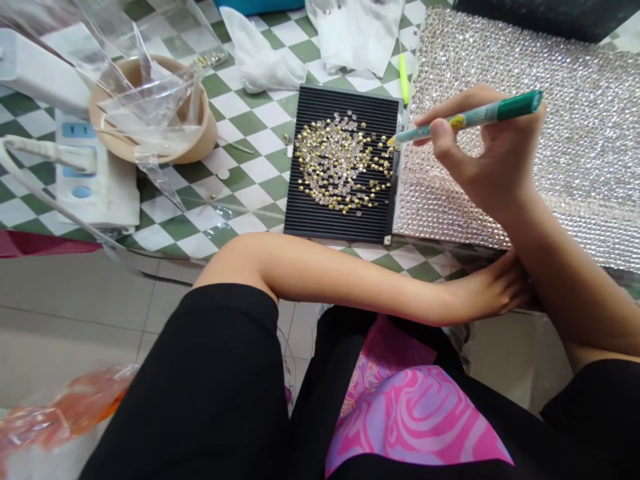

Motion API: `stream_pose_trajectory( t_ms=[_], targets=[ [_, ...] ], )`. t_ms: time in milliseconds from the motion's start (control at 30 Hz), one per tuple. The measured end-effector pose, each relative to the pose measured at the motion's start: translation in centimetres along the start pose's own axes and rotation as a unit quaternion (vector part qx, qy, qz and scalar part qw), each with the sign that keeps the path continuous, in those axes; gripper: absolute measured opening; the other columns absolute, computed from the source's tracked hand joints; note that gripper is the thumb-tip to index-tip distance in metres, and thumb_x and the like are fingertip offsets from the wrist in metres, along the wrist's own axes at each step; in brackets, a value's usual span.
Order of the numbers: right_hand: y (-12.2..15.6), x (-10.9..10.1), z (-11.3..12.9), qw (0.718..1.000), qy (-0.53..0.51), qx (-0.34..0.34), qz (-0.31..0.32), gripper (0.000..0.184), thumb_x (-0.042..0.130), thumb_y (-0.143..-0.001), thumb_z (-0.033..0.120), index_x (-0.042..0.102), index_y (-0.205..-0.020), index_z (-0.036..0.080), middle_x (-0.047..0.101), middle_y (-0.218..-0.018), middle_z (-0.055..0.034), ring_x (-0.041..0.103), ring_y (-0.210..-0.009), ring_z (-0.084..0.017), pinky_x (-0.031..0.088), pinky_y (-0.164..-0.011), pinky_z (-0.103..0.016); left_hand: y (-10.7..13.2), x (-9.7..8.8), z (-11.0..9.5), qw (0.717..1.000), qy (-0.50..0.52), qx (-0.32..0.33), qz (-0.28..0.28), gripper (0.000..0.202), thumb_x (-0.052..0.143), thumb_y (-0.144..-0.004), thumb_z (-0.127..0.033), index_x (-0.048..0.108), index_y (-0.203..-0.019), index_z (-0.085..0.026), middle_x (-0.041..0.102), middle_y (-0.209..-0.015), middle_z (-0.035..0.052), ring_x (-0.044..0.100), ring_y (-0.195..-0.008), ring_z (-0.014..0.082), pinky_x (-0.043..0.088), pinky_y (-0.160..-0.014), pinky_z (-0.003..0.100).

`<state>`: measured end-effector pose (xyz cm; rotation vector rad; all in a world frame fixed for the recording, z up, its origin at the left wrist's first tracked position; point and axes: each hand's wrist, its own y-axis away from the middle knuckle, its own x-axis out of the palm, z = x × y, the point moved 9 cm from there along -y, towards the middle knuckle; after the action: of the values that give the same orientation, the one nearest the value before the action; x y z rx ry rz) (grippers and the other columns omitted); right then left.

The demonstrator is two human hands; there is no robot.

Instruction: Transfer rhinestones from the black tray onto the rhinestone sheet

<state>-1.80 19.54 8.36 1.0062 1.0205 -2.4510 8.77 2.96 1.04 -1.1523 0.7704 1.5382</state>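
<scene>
My right hand [493,150] is closed around a green pen [470,119] with a pale, translucent barrel. The pen's yellowish tip is at the right edge of a black ridged tray [340,230], beside loose gold and clear rhinestones [333,160] spread over the ridges. Under that hand lies a sheet covered in rows of clear rhinestones [450,193]. My left hand [493,290] rests at the table's front edge, near the sheet's lower border. Its fingers look stretched out, but their tips are hidden behind my right forearm.
A beige bowl [210,137] full of clear plastic bags stands at the left, next to a white power strip [110,200] with a plugged-in cable. Crumpled white tissue [273,67] and a neon-yellow stick [403,79] lie behind the tray. A black object [555,17] sits at the back right.
</scene>
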Motion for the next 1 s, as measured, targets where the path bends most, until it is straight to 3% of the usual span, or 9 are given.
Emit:
stream_pose_trajectory(
  t_ms=[300,433,567,700,1000],
  targets=[
    [4.4,-4.8,-0.4,0.992,-0.004,0.015,-0.122,0.013,0.056,-0.090,0.023,0.069,-0.092,0.022,0.072,-0.088,0.0054,0.064,-0.078,-0.009,0.050,-0.078,-0.037,-0.3,-0.2,0.6,0.994,0.058,-0.072,-0.049,0.060,0.014,-0.094,-0.003,0.041,-0.147,-0.008,0.048,-0.151,0.0145,0.048,-0.139,0.0245,0.041,-0.120,0.041],
    [5.9,-4.9,-1.1,0.992,0.006,0.042,-0.119,0.014,0.058,-0.089,0.022,0.072,-0.091,0.021,0.073,-0.087,0.0003,0.062,-0.074,-0.012,0.050,-0.073,-0.039,-0.3,0.1,0.2,0.995,0.084,-0.041,-0.045,0.061,0.016,-0.092,-0.001,0.039,-0.148,-0.007,0.045,-0.153,0.0135,0.043,-0.142,0.0264,0.040,-0.121,0.045],
    [6.2,-4.6,-1.2,0.992,-0.001,0.039,-0.117,0.016,0.056,-0.090,0.024,0.072,-0.091,0.022,0.073,-0.087,0.0010,0.062,-0.075,-0.011,0.051,-0.073,-0.036,-0.6,0.5,0.2,0.993,0.118,-0.009,-0.026,0.063,0.019,-0.090,0.001,0.037,-0.149,-0.010,0.040,-0.157,0.0114,0.038,-0.145,0.0249,0.034,-0.124,0.045],
    [6.2,-4.4,-1.2,0.992,-0.002,0.045,-0.118,0.015,0.057,-0.088,0.026,0.072,-0.089,0.025,0.072,-0.083,0.0030,0.062,-0.073,-0.013,0.050,-0.071,-0.038,-0.9,1.1,-0.3,0.990,0.138,0.017,0.006,0.067,0.029,-0.086,0.001,0.038,-0.150,-0.015,0.044,-0.155,0.0084,0.042,-0.144,0.0235,0.038,-0.123,0.042],
    [6.4,-4.5,-1.3,0.991,-0.010,0.047,-0.126,0.015,0.058,-0.088,0.024,0.073,-0.090,0.024,0.073,-0.083,0.0014,0.060,-0.072,-0.012,0.047,-0.070,-0.038,-0.7,0.9,-0.4,0.992,0.124,-0.002,-0.022,0.064,0.020,-0.090,0.000,0.040,-0.149,-0.016,0.048,-0.152,0.0068,0.043,-0.143,0.0232,0.041,-0.121,0.042]
  ],
)
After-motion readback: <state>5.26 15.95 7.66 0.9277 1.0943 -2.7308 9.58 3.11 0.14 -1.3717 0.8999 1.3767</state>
